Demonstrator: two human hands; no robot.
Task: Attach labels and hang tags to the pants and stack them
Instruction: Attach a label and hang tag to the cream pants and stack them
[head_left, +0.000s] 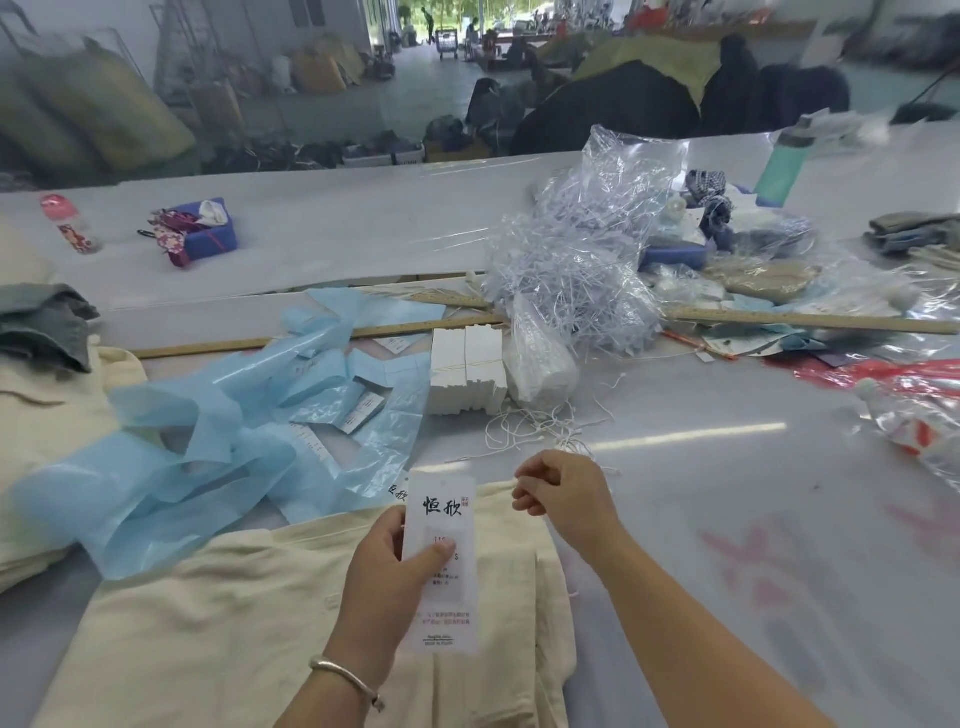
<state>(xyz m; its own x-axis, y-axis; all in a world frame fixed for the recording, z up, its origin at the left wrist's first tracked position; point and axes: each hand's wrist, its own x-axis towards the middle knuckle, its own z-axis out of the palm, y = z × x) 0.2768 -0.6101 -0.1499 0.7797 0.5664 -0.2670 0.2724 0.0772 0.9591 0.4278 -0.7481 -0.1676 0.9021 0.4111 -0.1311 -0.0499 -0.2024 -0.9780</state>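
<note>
1. Hang tag (441, 561): white, printed, upright over cream pants (249, 618) on the table (727, 467).
2. Left hand (387, 577) pinches the tag, thumb on its face (bangle on wrist).
3. Right hand (563, 496): fingers curled at the waistband; whether pinching string, cannot tell.
4. Beyond: loose strings (535, 423), tag stack (467, 371), blue plastic bag (218, 436).

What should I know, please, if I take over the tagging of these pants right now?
Left hand: holds a white hang tag upright over the cream pants.
Right hand: fingers curled at the pants' top edge, apparently pinching a string; too fine to confirm.
Supplies: white tag stack, loose strings, labels in the blue plastic.
Done: tag picked up.
Left: fasten the tag, add the label, stack the pants with the cream pile on the left.
</note>
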